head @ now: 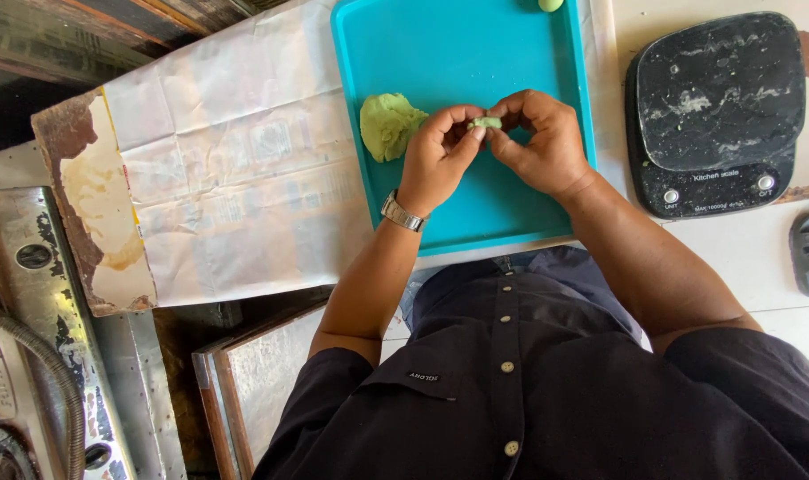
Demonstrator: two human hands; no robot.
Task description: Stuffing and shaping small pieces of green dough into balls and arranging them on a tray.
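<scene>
While both hands (489,142) are pinching the small dough piece (486,123), I'm noting its axis lying left-right, the dough lump (388,126) sitting just left.

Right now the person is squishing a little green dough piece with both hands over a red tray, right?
Not quite. The head view shows both hands, left hand and right hand, pinching the little green dough piece, but the tray under them is turquoise blue, not red.
</scene>
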